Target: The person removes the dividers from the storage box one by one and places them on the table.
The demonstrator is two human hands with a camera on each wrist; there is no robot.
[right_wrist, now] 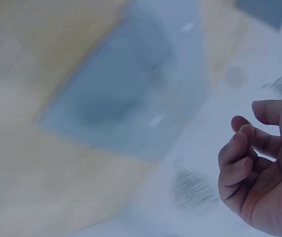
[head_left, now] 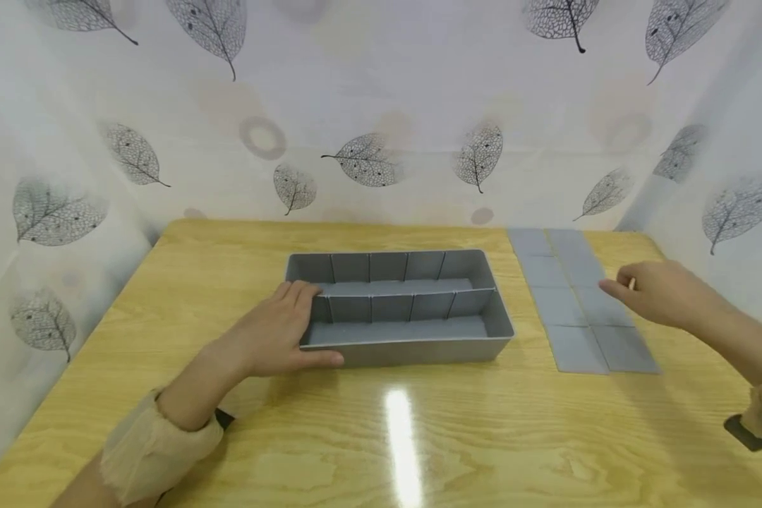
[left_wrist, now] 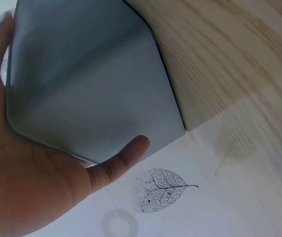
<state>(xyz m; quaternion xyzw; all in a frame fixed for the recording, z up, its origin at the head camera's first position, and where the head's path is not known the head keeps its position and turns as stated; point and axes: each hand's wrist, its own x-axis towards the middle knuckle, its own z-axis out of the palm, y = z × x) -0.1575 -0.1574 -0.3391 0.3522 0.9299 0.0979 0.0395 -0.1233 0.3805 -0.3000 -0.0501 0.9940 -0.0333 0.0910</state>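
A long grey storage box (head_left: 413,354) with a lengthwise divider sits on the wooden table, its top uncovered and its inside bare. My left hand (head_left: 276,335) grips its left end, fingers over the rim and thumb along the front wall. In the left wrist view the thumb (left_wrist: 126,153) lies against the box's smooth grey side (left_wrist: 101,98). At the right, my right hand (head_left: 663,293) hovers by the grey panels (head_left: 578,349), which lie flat in two columns. Its fingers hang loosely curled in the right wrist view, with nothing between them.
The wooden table (head_left: 457,430) reaches back to a leaf-patterned curtain (head_left: 406,92), which also hangs at both sides. Short upright ribs line the box's long walls. A bright light reflection (head_left: 403,444) shows on the table in front of the box.
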